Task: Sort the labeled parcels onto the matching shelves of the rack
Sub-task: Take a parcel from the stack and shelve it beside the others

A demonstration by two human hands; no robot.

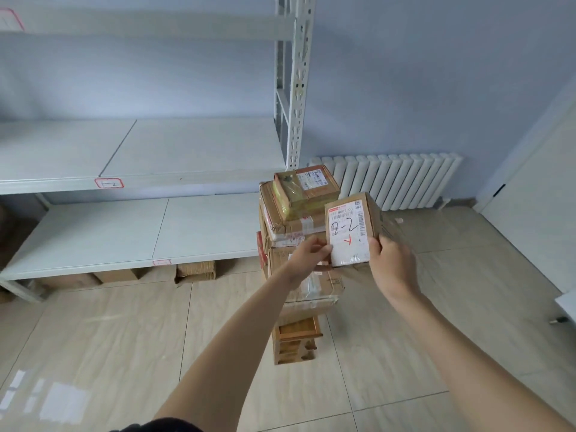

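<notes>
I hold a small cardboard parcel (350,229) up in front of me, its white label marked "2-2" in black with a red mark below. My left hand (307,255) pinches its lower left corner and my right hand (391,263) grips its lower right edge. Just behind it stands a tall stack of cardboard parcels (296,219) on a wooden stool (296,338). The white rack (140,151) fills the left. Its middle shelf carries a red-framed tag (109,183) reading "1-2". The lower shelf (124,232) has a small tag (162,262) I cannot read.
Flattened cardboard and boxes (194,271) lie on the floor under the lowest shelf. A white radiator (396,182) lines the wall behind the stack. A white door or panel (536,198) stands at the right. The floor is beige tile.
</notes>
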